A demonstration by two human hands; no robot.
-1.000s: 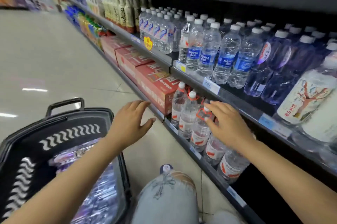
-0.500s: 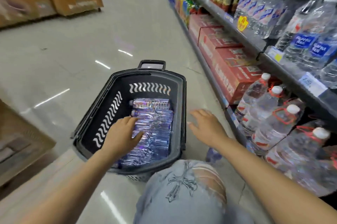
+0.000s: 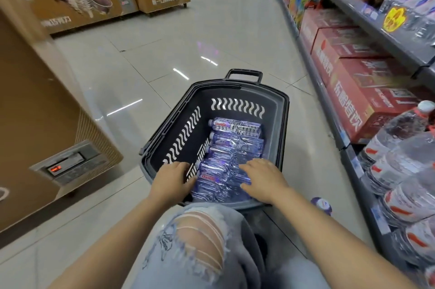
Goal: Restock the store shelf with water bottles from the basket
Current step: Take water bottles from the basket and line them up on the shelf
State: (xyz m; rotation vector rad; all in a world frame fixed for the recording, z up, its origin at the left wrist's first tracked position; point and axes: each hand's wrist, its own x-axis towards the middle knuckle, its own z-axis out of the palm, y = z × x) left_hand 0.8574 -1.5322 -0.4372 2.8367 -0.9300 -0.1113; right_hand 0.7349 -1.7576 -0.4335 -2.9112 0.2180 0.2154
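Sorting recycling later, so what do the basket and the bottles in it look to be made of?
The basket looks like matte dark grey moulded plastic, given its cut-out wavy slots. The bottles look like clear thin plastic with a glossy, purple-tinted sheen and crinkled highlights, possibly from shrink-wrap film; I can't tell for sure.

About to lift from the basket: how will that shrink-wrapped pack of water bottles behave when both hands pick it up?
Probably heavy for its size: the shrink-wrapped pack holds several full-looking bottles. The glossy, wrinkled film looks slippery, so the left hand and right hand, now on its near end, may slide. It could sag between bottles, lying flat in the basket.
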